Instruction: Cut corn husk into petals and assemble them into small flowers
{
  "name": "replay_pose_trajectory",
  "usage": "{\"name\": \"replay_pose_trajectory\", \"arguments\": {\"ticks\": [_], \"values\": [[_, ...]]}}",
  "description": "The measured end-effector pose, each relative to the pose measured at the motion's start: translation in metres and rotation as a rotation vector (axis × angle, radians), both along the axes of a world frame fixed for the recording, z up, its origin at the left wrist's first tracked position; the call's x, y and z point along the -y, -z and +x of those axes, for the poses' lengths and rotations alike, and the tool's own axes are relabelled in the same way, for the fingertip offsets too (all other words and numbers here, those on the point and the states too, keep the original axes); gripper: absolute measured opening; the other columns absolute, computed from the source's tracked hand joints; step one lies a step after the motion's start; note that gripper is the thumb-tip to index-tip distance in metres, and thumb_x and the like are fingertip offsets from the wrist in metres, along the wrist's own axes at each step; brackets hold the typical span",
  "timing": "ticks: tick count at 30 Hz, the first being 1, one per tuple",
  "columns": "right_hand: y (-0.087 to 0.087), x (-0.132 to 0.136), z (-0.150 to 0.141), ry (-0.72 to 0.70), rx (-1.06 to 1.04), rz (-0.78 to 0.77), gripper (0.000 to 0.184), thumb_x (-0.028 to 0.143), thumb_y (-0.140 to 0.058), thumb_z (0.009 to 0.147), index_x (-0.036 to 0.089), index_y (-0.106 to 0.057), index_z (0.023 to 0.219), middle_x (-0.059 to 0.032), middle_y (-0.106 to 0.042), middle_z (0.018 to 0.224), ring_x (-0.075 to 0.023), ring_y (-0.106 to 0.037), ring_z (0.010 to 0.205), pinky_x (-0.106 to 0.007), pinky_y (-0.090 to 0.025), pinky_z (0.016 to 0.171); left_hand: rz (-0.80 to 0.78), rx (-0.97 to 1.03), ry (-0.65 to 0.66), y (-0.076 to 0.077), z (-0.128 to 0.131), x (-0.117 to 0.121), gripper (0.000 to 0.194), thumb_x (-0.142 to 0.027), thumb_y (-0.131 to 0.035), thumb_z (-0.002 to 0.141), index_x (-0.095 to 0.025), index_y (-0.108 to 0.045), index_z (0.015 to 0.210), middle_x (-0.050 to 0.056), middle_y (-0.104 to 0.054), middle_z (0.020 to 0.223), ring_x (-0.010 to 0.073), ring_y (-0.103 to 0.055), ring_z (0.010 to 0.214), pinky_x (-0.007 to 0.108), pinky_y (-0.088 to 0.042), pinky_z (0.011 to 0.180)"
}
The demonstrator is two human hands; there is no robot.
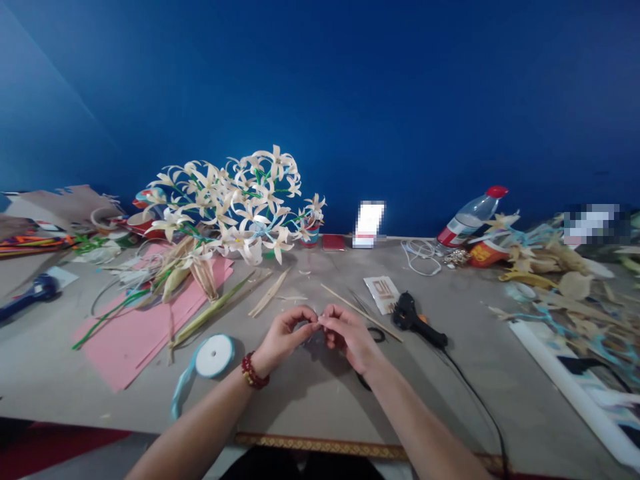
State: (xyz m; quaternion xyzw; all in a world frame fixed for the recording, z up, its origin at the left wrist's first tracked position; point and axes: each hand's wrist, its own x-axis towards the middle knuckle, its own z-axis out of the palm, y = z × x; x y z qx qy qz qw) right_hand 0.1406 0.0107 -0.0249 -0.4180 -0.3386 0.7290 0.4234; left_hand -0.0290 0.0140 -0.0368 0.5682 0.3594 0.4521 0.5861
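Observation:
My left hand [286, 333] and my right hand [349, 335] meet fingertip to fingertip just above the table [310, 393], both pinched on a small pale piece [319, 323] that is too small to make out. A red bead bracelet [253, 373] sits on my left wrist. A roll of light blue ribbon [214, 355] lies to the left of my left hand. A black glue gun [415, 319] lies right of my right hand, its cord running to the front edge. Scissors [373, 333] lie partly hidden behind my right hand.
A bunch of cream paper flowers [240, 203] stands at the back left above pink sheets [145, 327]. A thin wooden stick [360, 312] lies past my hands. A plastic bottle [473, 217], white cable [420, 253] and heaps of dried leaves [565, 280] fill the right side.

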Motion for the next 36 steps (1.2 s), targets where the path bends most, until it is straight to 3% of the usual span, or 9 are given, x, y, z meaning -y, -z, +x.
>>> {"name": "replay_pose_trajectory", "arguments": {"ticks": [11,16,19,24,29,36], "values": [[-0.006,0.002,0.000,-0.032,-0.178,-0.116,0.030,0.024,-0.079,0.063,0.018,-0.050,0.062,0.0083,-0.044,0.051,-0.0033,-0.032,0.043,-0.015,-0.023,0.040,-0.037,0.173,0.054,-0.003,0.006,0.006,0.018,-0.034,-0.071,0.079,-0.018,-0.064,0.076,0.004,-0.057,0.082,0.0170,-0.054,0.079,0.030,-0.044,0.074],[-0.006,-0.008,0.013,0.055,-0.285,-0.122,0.029,0.024,-0.075,0.063,0.018,-0.047,0.063,0.0081,-0.042,0.055,-0.0035,-0.028,0.045,-0.014,-0.021,0.039,0.025,0.242,0.135,-0.008,0.006,0.009,0.013,-0.029,-0.068,0.082,-0.017,-0.065,0.078,0.005,-0.060,0.081,0.0181,-0.054,0.081,0.033,-0.044,0.080],[-0.009,-0.009,0.020,0.085,-0.298,-0.084,0.029,0.023,-0.074,0.064,0.019,-0.046,0.064,0.0077,-0.042,0.057,-0.0040,-0.028,0.046,-0.014,-0.021,0.040,0.020,0.282,0.058,-0.008,0.007,0.010,0.013,-0.028,-0.064,0.085,-0.017,-0.063,0.079,0.004,-0.058,0.076,0.0178,-0.054,0.080,0.034,-0.043,0.083],[-0.012,0.000,0.012,-0.014,-0.267,-0.054,0.028,0.023,-0.074,0.067,0.018,-0.047,0.063,0.0066,-0.044,0.056,-0.0039,-0.028,0.045,-0.015,-0.020,0.040,0.036,0.126,-0.021,-0.005,0.007,0.009,0.015,-0.029,-0.064,0.086,-0.017,-0.064,0.095,0.007,-0.059,0.095,0.0186,-0.054,0.090,0.029,-0.044,0.081],[-0.008,0.004,0.002,-0.026,-0.204,-0.081,0.034,0.026,-0.079,0.065,0.017,-0.047,0.060,0.0073,-0.045,0.053,-0.0026,-0.029,0.043,-0.015,-0.021,0.039,0.208,-0.034,-0.032,-0.006,0.007,0.010,0.012,-0.029,-0.065,0.086,-0.017,-0.065,0.086,0.006,-0.059,0.090,0.0188,-0.055,0.089,0.031,-0.043,0.084],[-0.004,0.001,0.004,0.009,-0.325,-0.122,0.031,0.020,-0.080,0.063,0.016,-0.049,0.059,0.0068,-0.045,0.052,-0.0019,-0.027,0.043,-0.012,-0.021,0.036,0.193,0.115,0.032,-0.006,0.008,0.010,0.014,-0.027,-0.064,0.087,-0.016,-0.063,0.079,0.005,-0.058,0.083,0.0172,-0.054,0.081,0.030,-0.042,0.076]]}}
